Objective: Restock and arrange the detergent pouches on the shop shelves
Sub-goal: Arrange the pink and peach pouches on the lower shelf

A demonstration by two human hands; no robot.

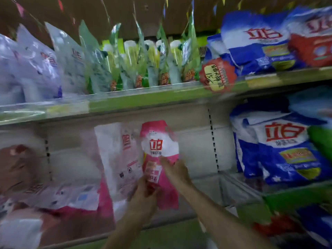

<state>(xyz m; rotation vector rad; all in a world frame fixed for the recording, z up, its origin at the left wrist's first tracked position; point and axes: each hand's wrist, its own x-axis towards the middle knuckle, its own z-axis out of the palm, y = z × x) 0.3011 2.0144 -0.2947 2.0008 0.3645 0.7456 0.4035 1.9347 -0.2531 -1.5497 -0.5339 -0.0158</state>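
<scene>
pouch: we hold a pink pouch (159,159) upright in front of the middle shelf (206,178), its printed face toward us, just beside a pale pouch (118,155) at its 9 o'clock.
left hand: our left hand (143,191) is clamped on the pink pouch's lower edge, at its 7 o'clock.
right hand: our right hand (177,172) presses the pouch's side at 4 o'clock, fingers closed on it as far as the blur lets us judge.
gap: bare shelf lies at 3 o'clock of the pouch, with blue bags (283,150) well apart beyond it.
step: we judge this to be setting the pouch into the row.
doing it well: we should seat the base flat first, keep the label facing out, and lean it against the pale pouch so it does not slump.
risk: a soft pouch may fold or tip into the gap once we let go.
view: heavy motion blur; fine finger contact is unclear.
</scene>
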